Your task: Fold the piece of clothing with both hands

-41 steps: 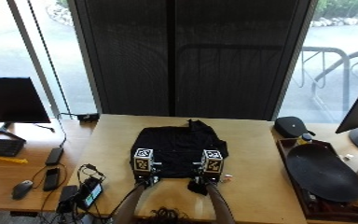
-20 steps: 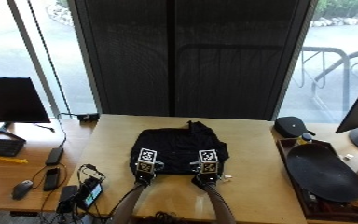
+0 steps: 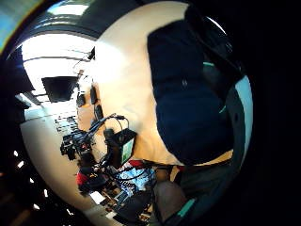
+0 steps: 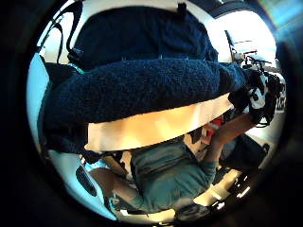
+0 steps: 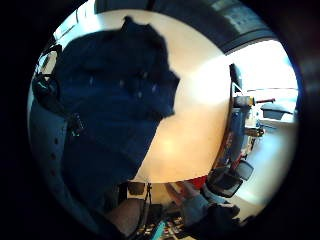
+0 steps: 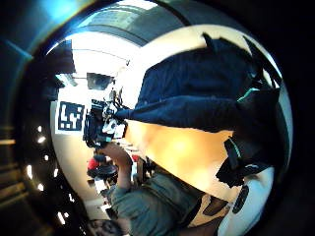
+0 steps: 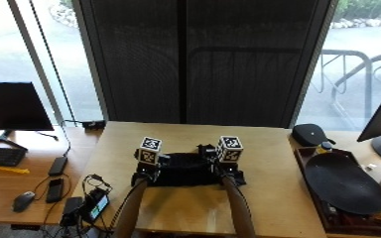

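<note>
garment [image 7: 184, 171] lay doubled on worktop [image 7: 276, 163] | left hand [image 7: 148, 166] at 9 o'clock, right hand [image 7: 224, 163] at 3 o'clock | fingers of both gripped its folded edge

No readable text, label, brand or number shows anywhere.

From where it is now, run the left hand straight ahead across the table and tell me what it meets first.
Judging by the outside view, the left hand meets no object, only bare table to the far edge; the dark garment it holds trails along. Depth is uncertain.
</note>
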Action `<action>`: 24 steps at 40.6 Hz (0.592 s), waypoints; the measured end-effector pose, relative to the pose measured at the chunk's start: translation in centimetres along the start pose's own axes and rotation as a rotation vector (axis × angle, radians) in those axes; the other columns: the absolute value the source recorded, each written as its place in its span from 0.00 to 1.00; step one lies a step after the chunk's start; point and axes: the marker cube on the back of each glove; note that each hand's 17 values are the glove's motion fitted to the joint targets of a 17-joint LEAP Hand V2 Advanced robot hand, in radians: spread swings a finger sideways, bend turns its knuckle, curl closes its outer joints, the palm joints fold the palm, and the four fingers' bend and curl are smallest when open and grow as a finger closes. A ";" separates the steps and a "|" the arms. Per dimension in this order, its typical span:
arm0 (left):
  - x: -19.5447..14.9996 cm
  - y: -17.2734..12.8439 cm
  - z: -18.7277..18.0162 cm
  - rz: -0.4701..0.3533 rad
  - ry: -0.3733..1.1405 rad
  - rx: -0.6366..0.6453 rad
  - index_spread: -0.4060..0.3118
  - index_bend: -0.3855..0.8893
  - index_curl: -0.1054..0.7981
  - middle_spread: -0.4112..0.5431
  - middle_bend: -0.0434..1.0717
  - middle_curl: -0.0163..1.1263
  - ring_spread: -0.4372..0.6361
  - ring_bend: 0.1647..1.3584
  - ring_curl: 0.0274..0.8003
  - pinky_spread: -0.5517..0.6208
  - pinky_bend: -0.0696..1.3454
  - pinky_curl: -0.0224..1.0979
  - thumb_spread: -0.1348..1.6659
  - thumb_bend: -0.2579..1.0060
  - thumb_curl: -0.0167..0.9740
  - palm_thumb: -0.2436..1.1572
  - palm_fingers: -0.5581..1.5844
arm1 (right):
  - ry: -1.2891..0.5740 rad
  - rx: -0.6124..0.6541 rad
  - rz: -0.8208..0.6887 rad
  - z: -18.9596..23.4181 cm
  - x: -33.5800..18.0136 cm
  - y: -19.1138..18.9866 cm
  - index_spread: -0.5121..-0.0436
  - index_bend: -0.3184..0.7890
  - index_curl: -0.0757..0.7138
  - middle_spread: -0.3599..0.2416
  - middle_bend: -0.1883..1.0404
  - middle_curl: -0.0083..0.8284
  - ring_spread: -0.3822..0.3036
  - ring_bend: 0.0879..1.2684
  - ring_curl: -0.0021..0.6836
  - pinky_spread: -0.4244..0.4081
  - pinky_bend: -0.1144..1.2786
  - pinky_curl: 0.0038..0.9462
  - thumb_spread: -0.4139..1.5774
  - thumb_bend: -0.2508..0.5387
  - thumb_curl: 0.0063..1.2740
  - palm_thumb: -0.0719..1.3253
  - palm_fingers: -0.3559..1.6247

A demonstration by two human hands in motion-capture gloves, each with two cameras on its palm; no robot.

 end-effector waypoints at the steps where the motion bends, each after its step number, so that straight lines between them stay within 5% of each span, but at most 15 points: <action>1: -0.3 -0.9 -0.3 -0.014 0.003 0.014 0.16 0.45 0.59 0.09 0.46 0.46 0.09 0.35 0.46 0.42 0.12 0.25 0.76 0.23 0.41 0.68 0.80 | 0.018 0.029 0.020 -0.7 -0.2 -0.8 0.54 0.38 0.49 0.35 0.46 0.53 0.25 0.50 0.65 0.27 0.45 0.38 0.75 0.46 0.29 0.80 0.81; 9: -1.2 -6.2 -2.4 -0.224 -0.052 0.054 0.15 0.47 0.62 0.07 0.51 0.48 0.07 0.40 0.50 0.44 0.09 0.20 0.77 0.21 0.40 0.69 0.79 | 0.142 0.143 0.111 -0.7 -1.4 -9.0 0.53 0.40 0.49 0.34 0.46 0.55 0.26 0.54 0.68 0.26 0.44 0.39 0.76 0.45 0.29 0.83 0.78; 16: -1.7 -12.7 1.6 -0.257 -0.098 0.108 0.14 0.50 0.65 0.07 0.57 0.49 0.07 0.46 0.53 0.49 0.07 0.13 0.79 0.20 0.39 0.70 0.78 | 0.193 0.209 0.128 2.7 -1.5 -14.0 0.53 0.41 0.50 0.33 0.44 0.56 0.26 0.53 0.70 0.29 0.42 0.39 0.79 0.46 0.29 0.85 0.76; 21: -2.1 -14.7 3.8 -0.316 -0.142 0.172 0.13 0.52 0.67 0.07 0.59 0.50 0.08 0.47 0.55 0.52 0.08 0.10 0.81 0.20 0.38 0.70 0.77 | 0.207 0.203 0.121 5.6 -1.1 -16.0 0.53 0.40 0.50 0.34 0.42 0.56 0.27 0.53 0.70 0.27 0.44 0.40 0.77 0.44 0.29 0.86 0.78; 24: -2.1 -14.6 5.0 -0.348 -0.157 0.106 0.13 0.53 0.68 0.07 0.60 0.50 0.08 0.47 0.55 0.53 0.09 0.08 0.81 0.20 0.37 0.70 0.77 | 0.201 0.193 0.099 6.7 -0.9 -16.9 0.53 0.40 0.50 0.34 0.41 0.56 0.27 0.54 0.71 0.25 0.45 0.41 0.76 0.42 0.29 0.86 0.79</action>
